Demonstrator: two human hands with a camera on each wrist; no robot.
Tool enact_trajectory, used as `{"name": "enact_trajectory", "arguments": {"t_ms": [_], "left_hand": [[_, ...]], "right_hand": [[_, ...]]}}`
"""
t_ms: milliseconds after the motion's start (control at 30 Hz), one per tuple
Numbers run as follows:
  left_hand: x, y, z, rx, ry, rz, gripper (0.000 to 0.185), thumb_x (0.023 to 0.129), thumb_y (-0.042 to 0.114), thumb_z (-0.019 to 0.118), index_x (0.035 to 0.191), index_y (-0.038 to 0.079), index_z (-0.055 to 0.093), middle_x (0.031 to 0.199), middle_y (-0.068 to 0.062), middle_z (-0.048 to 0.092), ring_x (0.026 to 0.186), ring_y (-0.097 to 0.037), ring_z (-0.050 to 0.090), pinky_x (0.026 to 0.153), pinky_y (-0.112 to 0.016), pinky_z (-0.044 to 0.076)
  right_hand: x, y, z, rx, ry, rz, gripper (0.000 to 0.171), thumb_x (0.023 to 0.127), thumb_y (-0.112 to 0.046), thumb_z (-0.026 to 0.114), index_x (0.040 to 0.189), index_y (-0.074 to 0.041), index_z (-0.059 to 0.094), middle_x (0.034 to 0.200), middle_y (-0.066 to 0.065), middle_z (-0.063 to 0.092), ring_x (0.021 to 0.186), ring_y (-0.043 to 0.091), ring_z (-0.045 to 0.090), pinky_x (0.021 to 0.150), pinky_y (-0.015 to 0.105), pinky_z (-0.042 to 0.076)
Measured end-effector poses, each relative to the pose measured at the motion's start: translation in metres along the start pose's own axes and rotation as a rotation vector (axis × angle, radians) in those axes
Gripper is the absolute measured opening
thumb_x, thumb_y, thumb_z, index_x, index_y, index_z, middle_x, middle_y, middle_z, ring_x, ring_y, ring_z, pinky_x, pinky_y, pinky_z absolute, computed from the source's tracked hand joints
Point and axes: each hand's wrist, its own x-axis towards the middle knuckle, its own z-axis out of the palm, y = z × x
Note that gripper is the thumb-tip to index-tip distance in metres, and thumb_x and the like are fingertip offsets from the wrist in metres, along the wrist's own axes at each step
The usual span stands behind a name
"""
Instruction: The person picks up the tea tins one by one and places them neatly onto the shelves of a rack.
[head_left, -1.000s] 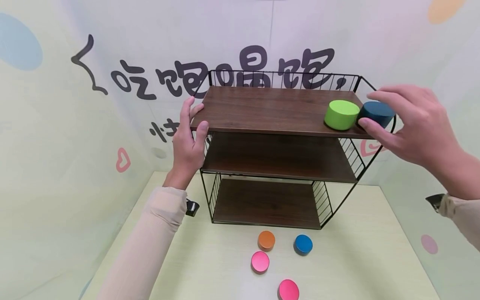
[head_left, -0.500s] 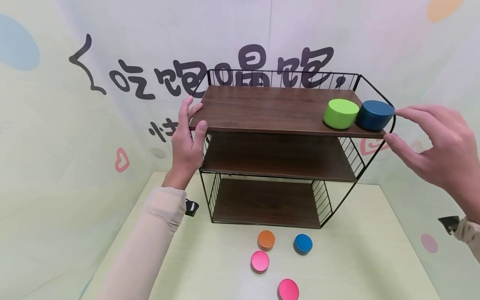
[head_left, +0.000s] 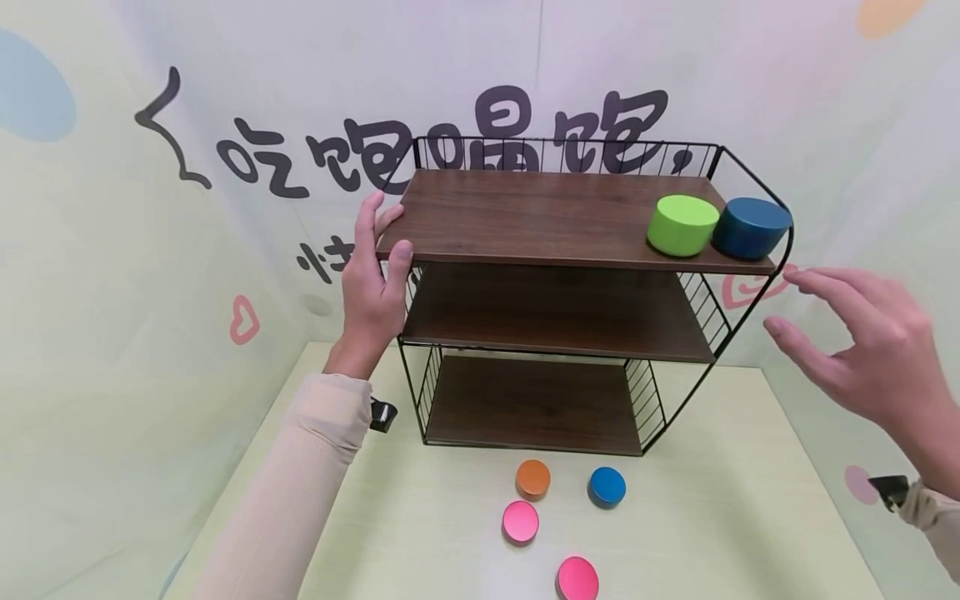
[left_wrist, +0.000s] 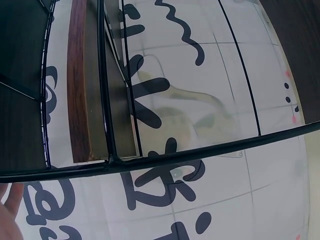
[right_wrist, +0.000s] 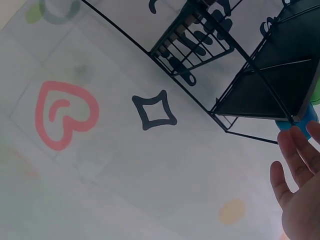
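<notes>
A three-tier rack (head_left: 540, 308) with dark wood boards and a black wire frame stands on the table. My left hand (head_left: 372, 287) grips the left end of its top board, thumb at the front edge and fingers round the side. On that board's right end sit a lime-green round block (head_left: 682, 225) and a dark blue round block (head_left: 751, 227), side by side. Just right of the rack, my right hand (head_left: 873, 342) holds nothing, its thumb and fingers spread apart. In the right wrist view, its fingertips overlap the lower edge of the blue block (right_wrist: 302, 120).
In front of the rack, an orange round block (head_left: 533, 479), a blue one (head_left: 607, 487) and two pink ones, the nearer pink block (head_left: 577, 578) by the frame's bottom, lie on the pale table (head_left: 720, 500). A printed wall sheet (head_left: 285, 75) hangs behind.
My right hand has let go of the dark blue block and drawn away right, then down. The block stays beside the green one. The left hand keeps its hold on the rack.
</notes>
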Motion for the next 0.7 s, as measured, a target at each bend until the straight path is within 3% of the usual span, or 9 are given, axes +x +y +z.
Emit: {"name": "enact_trajectory", "arguments": {"t_ms": [133, 300, 700], "left_hand": [[0.0, 0.0, 0.001, -0.004, 0.003, 0.002, 0.068, 0.102, 0.056, 0.042, 0.149, 0.008, 0.037, 0.136, -0.005, 0.061, 0.13, -0.013, 0.052, 0.083, -0.038, 0.04], [0.0, 0.001, 0.0, 0.0, 0.006, 0.002, 0.068, 0.101, 0.056, 0.042, 0.149, 0.008, 0.037, 0.136, -0.005, 0.061, 0.13, -0.013, 0.051, 0.082, -0.038, 0.039], [0.0, 0.0, 0.001, -0.004, 0.008, 0.003, 0.068, 0.102, 0.056, 0.042, 0.149, 0.008, 0.037, 0.136, -0.005, 0.061, 0.129, -0.013, 0.052, 0.078, -0.04, 0.04]], "right_hand": [[-0.011, -0.001, 0.005, 0.035, 0.001, -0.005, 0.073, 0.091, -0.062, 0.059, 0.101, 0.009, 0.072, 0.095, 0.026, 0.069, 0.091, 0.026, 0.062, 0.096, 0.01, 0.032], [-0.026, -0.002, 0.013, 0.067, -0.012, -0.013, 0.071, 0.091, -0.06, 0.059, 0.098, 0.009, 0.072, 0.093, 0.026, 0.069, 0.077, 0.04, 0.055, 0.095, 0.009, 0.032], [-0.068, -0.002, 0.027, 0.09, -0.069, 0.013, 0.067, 0.092, -0.059, 0.06, 0.1, 0.006, 0.073, 0.094, 0.023, 0.07, 0.089, 0.031, 0.058, 0.101, 0.014, 0.033]]}}
